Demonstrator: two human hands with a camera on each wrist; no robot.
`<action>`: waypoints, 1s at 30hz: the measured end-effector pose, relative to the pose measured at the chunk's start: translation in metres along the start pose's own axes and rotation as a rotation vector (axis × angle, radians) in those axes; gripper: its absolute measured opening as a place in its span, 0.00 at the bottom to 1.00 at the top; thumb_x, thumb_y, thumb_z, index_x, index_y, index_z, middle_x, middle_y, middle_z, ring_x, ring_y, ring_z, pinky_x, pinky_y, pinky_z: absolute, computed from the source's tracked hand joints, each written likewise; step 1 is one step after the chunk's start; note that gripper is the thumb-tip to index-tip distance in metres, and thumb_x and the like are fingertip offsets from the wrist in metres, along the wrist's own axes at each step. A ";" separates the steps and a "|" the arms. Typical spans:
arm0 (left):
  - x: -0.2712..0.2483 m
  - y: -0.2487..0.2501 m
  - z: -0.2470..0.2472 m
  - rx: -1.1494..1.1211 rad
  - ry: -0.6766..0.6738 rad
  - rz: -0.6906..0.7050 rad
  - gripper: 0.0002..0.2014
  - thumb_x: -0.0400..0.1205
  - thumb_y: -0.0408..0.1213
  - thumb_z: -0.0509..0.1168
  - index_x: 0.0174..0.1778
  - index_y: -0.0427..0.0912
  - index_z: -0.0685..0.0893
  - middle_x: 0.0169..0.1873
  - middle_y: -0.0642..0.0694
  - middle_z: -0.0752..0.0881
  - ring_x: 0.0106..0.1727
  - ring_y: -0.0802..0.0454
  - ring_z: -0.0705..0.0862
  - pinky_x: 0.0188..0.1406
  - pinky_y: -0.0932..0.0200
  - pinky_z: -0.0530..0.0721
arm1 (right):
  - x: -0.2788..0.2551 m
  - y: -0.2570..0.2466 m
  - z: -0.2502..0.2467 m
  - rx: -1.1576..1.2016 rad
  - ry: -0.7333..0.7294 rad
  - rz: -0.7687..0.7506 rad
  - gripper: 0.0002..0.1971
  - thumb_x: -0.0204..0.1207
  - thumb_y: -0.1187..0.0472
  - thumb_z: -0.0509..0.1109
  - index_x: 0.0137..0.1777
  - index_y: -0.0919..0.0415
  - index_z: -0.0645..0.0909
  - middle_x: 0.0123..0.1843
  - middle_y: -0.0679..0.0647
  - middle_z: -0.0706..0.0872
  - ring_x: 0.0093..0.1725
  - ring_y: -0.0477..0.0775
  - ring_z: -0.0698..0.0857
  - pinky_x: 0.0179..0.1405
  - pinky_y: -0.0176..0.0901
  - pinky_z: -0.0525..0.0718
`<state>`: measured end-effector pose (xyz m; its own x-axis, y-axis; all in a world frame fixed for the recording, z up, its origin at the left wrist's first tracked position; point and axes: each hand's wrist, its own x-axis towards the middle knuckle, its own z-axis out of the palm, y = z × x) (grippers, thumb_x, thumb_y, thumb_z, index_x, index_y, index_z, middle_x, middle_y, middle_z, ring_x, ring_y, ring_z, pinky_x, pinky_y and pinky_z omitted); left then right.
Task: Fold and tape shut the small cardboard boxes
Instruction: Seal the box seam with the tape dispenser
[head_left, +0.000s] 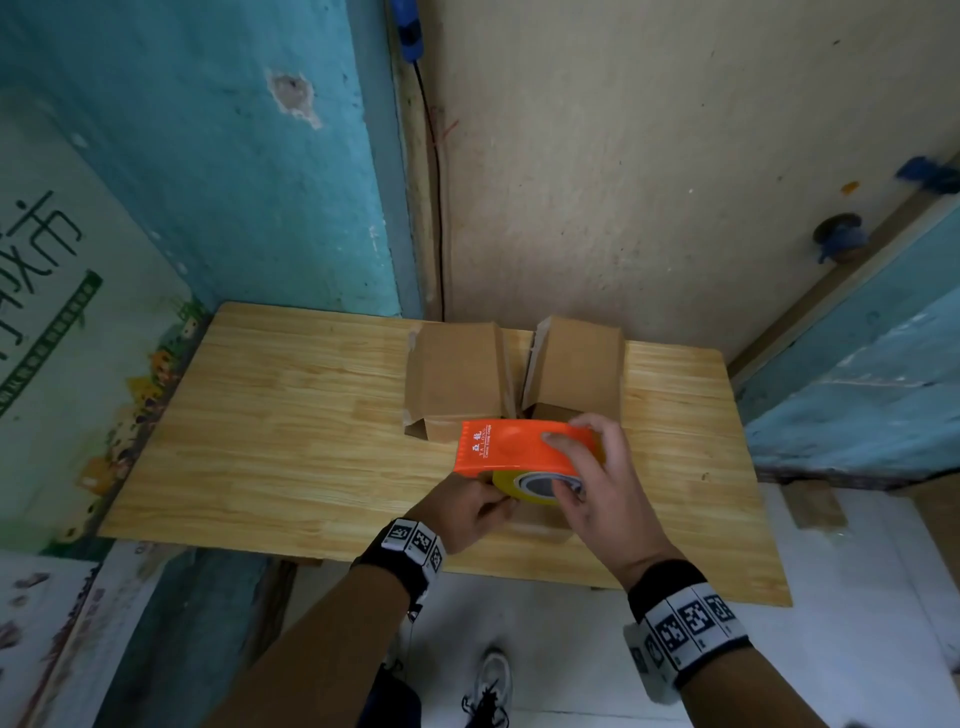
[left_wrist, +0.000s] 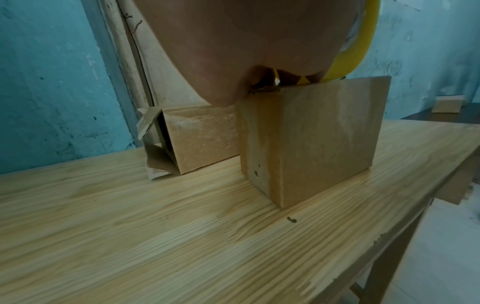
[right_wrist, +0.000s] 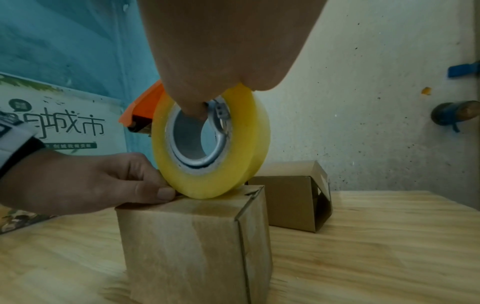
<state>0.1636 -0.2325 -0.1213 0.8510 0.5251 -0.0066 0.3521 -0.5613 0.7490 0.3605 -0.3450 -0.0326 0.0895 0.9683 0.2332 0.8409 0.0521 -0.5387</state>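
Observation:
A small cardboard box stands upright near the table's front edge, its top flaps folded down. My right hand grips an orange tape dispenser; one finger is hooked into the core of its yellow tape roll. The roll rests on the box's top. My left hand holds the box's top left edge with curled fingers, its thumb lying on the top right beside the roll. In the head view both hands and the dispenser hide most of this box. The left wrist view shows the box's side under my palm.
Two more cardboard boxes lie on their sides at the back of the wooden table, end flaps loose, just behind the dispenser. Walls close in behind and on the left. The table edge runs close below my wrists.

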 end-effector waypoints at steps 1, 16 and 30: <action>-0.001 0.002 -0.001 -0.004 0.000 -0.008 0.15 0.89 0.44 0.63 0.46 0.39 0.90 0.38 0.49 0.88 0.38 0.65 0.78 0.42 0.67 0.72 | 0.000 0.001 -0.001 0.024 -0.014 0.007 0.29 0.75 0.71 0.78 0.75 0.54 0.77 0.78 0.55 0.66 0.79 0.59 0.71 0.66 0.58 0.89; -0.010 0.000 -0.030 -0.849 0.665 -0.527 0.09 0.87 0.29 0.66 0.46 0.41 0.92 0.41 0.41 0.93 0.44 0.40 0.90 0.43 0.42 0.90 | 0.013 -0.009 0.000 -0.021 -0.053 -0.066 0.32 0.67 0.74 0.77 0.71 0.53 0.80 0.74 0.50 0.76 0.71 0.60 0.75 0.71 0.63 0.80; -0.018 0.028 -0.047 -1.554 0.432 -0.634 0.14 0.86 0.35 0.66 0.59 0.27 0.87 0.50 0.32 0.92 0.47 0.44 0.93 0.41 0.55 0.93 | 0.010 -0.013 0.000 -0.036 -0.039 -0.034 0.31 0.68 0.73 0.77 0.71 0.52 0.79 0.73 0.50 0.77 0.71 0.59 0.76 0.70 0.64 0.81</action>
<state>0.1401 -0.2275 -0.0686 0.4917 0.6673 -0.5594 -0.3311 0.7374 0.5887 0.3506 -0.3357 -0.0229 0.0404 0.9749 0.2188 0.8616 0.0769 -0.5017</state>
